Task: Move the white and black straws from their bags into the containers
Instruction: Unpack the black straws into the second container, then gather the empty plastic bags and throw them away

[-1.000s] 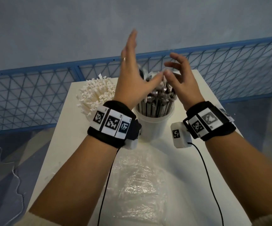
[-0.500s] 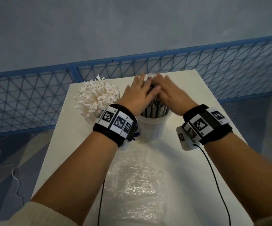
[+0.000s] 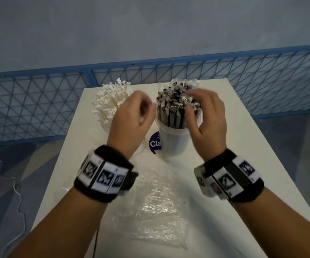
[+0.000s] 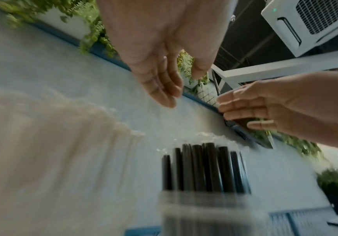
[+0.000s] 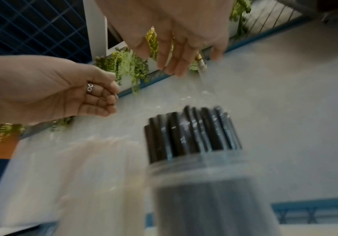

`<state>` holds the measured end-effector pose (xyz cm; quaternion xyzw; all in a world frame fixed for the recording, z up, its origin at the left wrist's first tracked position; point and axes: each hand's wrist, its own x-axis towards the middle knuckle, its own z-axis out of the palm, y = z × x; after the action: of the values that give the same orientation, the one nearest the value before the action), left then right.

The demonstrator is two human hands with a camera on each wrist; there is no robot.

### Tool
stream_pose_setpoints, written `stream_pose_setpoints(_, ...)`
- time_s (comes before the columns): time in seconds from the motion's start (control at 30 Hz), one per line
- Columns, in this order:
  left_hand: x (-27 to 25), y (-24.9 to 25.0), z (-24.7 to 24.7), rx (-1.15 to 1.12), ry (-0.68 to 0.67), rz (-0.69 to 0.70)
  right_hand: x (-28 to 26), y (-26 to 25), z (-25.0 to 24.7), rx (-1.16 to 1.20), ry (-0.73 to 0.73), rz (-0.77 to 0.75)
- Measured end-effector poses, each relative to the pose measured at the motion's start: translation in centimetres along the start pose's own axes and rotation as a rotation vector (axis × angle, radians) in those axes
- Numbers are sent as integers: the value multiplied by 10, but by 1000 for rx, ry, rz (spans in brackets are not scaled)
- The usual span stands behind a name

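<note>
Black straws in clear wrappers stand upright in a clear tub at the table's far middle. White straws fan out of a second tub to its left, mostly hidden behind my left hand. That hand hovers left of the black bundle, fingers loosely curled and holding nothing. My right hand curves round the bundle's right side, its fingertips at the wrapper tips. In the right wrist view its fingers hang relaxed above the black straws.
An empty clear plastic bag lies flat on the white table between my forearms. A purple label shows between the tubs. Blue mesh fencing runs behind the table, with floor on both sides.
Half a second ago both hands lay flat together on top of the black straws. They have since lifted and parted, left hand to the left, right hand to the right.
</note>
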<state>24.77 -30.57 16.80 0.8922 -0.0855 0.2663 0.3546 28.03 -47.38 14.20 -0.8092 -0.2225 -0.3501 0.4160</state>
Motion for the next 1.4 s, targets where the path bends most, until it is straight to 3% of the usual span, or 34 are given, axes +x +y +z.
stream_pose_setpoints(0.07, -30, -24, -2, 118, -218, -58, -28, -13, 10, 53, -32, -89)
stream_pose_setpoints(0.13, -58, -54, 7, 274, -529, -178, -56, -17, 29, 107, -209, -95)
stream_pose_setpoints(0.2, -83, -81, 15, 391, -821, -295, -80, -15, 52, 111, -484, -55)
stream_pose_setpoints(0.3, -108, -108, 21, 550, -1079, -382, -110, -8, 82, -112, -1036, 94)
stream_pose_setpoints(0.37, -117, -117, 22, 668, -1184, -361, -124, -6, 91, -328, -1344, 168)
stream_pose_setpoints(0.43, -124, -120, 22, 772, -1219, -312, -132, -6, 95, -433, -1465, 150)
stream_pose_setpoints(0.57, -128, -117, 20, 854, -1248, -197, -138, -9, 98, -535, -1453, 102)
stream_pose_setpoints(0.63, -127, -115, 18, 871, -1269, -138, -136, -14, 102, -464, -1441, 153)
stream_pose_setpoints(0.73, -126, -112, 16, 884, -1203, 0, -132, -23, 108, -240, -1416, 349)
stream_pose_setpoints(0.8, -127, -108, 10, 882, -1104, 83, -129, -31, 113, -197, -1425, 397)
stream_pose_setpoints(0.9, -127, -105, -10, 867, -894, 167, -133, -39, 117, -58, -1390, 483)
stream_pose_setpoints(0.97, -129, -107, -30, 867, -638, 165, -136, -44, 116, 96, -1280, 572)
stream_pose_setpoints(1.0, -132, -111, -40, 825, -425, 127, -135, -46, 116, 158, -1214, 607)
stream_pose_setpoints(1.07, -139, -117, -64, 525, 47, -17, -134, -52, 115, 259, -1095, 669)
stream_pose_setpoints(1.1, -143, -121, -78, 315, 193, -175, -132, -56, 116, 303, -1049, 694)
stream_pose_setpoints(1.13, -147, -125, -89, 79, 258, -397, -131, -61, 116, 347, -1007, 718)
stream_pose_setpoints(1.2, -156, -136, -101, -335, 159, -879, -130, -68, 119, 430, -923, 774)
stream_pose_setpoints(1.27, -165, -149, -103, -664, -30, -1182, -130, -77, 123, 488, -886, 833)
stream_pose_setpoints(1.33, -173, -161, -100, -844, -128, -1222, -134, -86, 128, 520, -886, 883)
stream_pose_setpoints(1.4, -175, -169, -99, -880, -113, -1147, -138, -95, 132, 552, -882, 950)
